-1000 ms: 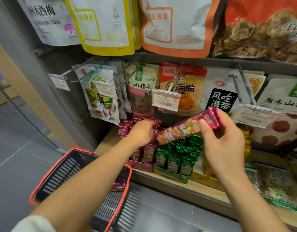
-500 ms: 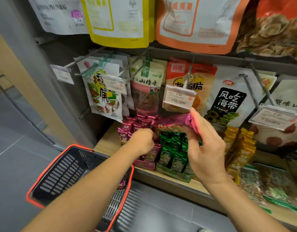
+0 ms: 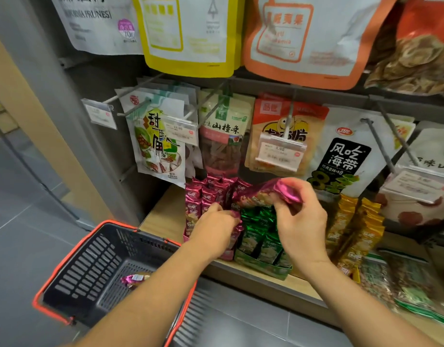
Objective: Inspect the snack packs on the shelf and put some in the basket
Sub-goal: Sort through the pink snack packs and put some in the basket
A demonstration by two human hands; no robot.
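Note:
My right hand [image 3: 299,221] pinches one end of a long magenta snack pack [image 3: 263,194] and holds it over the display boxes. The pack's other end dips toward the box of magenta packs [image 3: 206,194]. My left hand [image 3: 216,229] reaches into that box, fingers curled among the packs; what they hold is hidden. Beside it stand a box of green packs [image 3: 259,236] and a stack of yellow packs [image 3: 356,229]. A dark basket with an orange rim [image 3: 66,261] hangs under my left forearm, with one magenta pack [image 3: 134,280] inside.
Hanging bags on metal hooks [image 3: 161,139] and price tags [image 3: 279,154] fill the rack above the wooden shelf [image 3: 161,216]. Larger pouches [image 3: 188,33] hang higher up. Flat packets [image 3: 401,279] lie at the shelf's right end. Grey floor tiles [image 3: 20,234] spread to the left.
My right hand has brought the magenta pack down and left, from in front of the hanging bags to just above the display boxes. My left hand has stayed in the magenta box.

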